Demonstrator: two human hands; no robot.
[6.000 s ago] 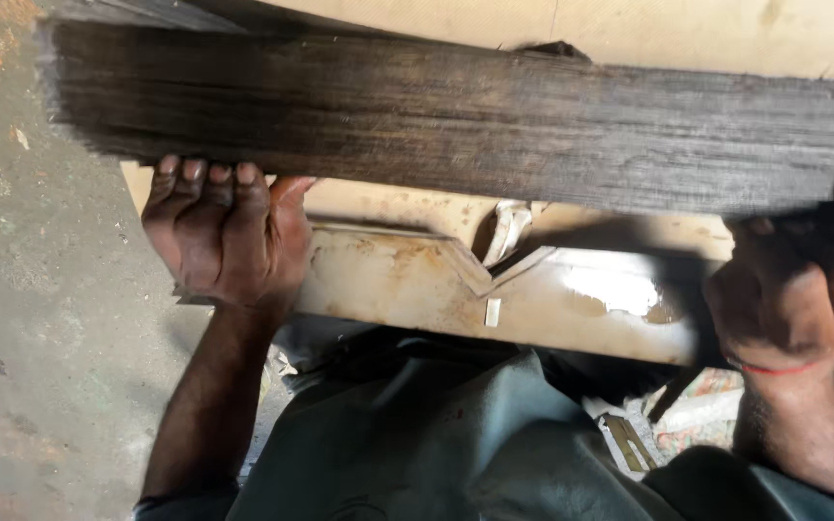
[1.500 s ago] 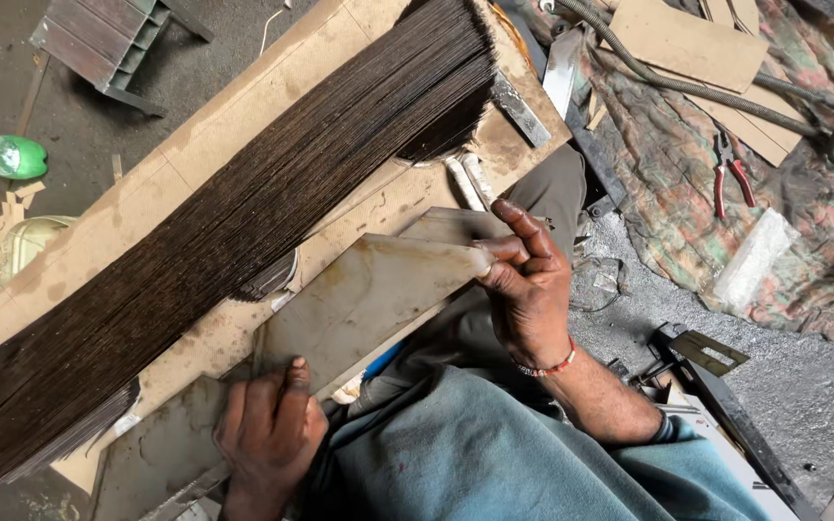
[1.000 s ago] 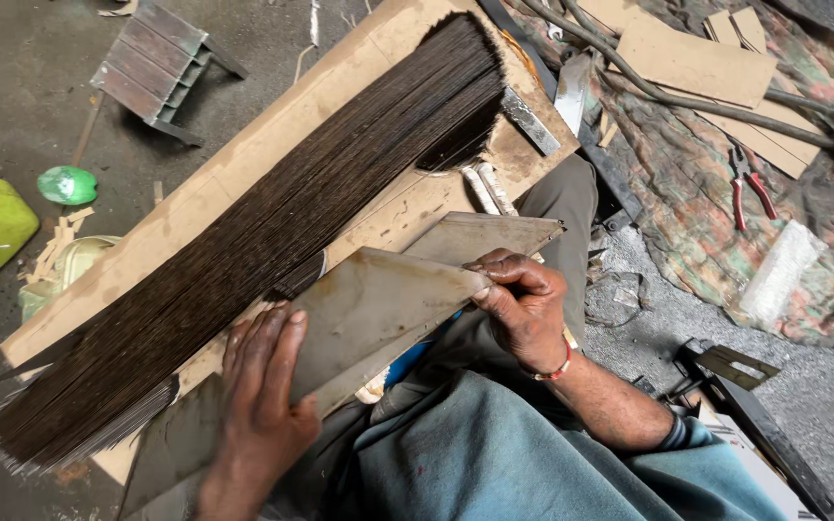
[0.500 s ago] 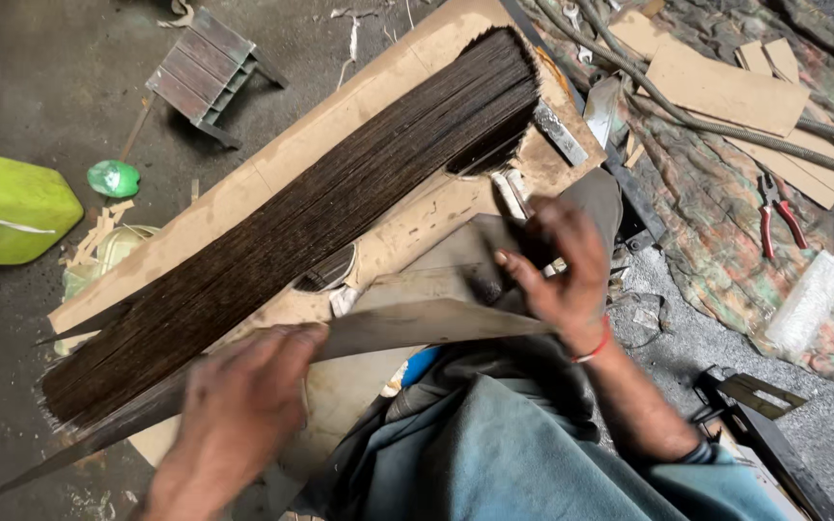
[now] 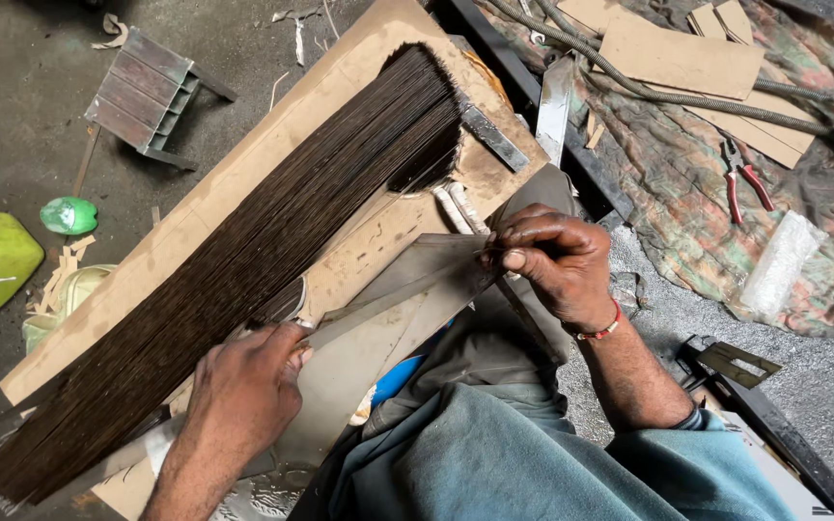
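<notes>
Over the lap, at 6 o'clock: both hands pinch 1 thin grey sheet (image 5: 407, 289).
Left hand (image 5: 243, 396) and right hand (image 5: 557, 260) closed on its ends; best kept level beside the dark stack (image 5: 243, 260) at 10 o'clock.

Red-handled pliers (image 5: 745, 183) lie on patterned cloth (image 5: 687, 193); green lid (image 5: 68, 214) on floor.

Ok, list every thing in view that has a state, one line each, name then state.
left hand: closed on the near end of a thin grey sheet
right hand: pinching the sheet's far end
thin grey sheet: lifted off the pile, edge-on
stack of dark sheets: lying on edge on the board
cardboard board: flat on the floor
red-handled pliers: lying on the cloth, handles apart
small wooden stool: tipped over
</notes>
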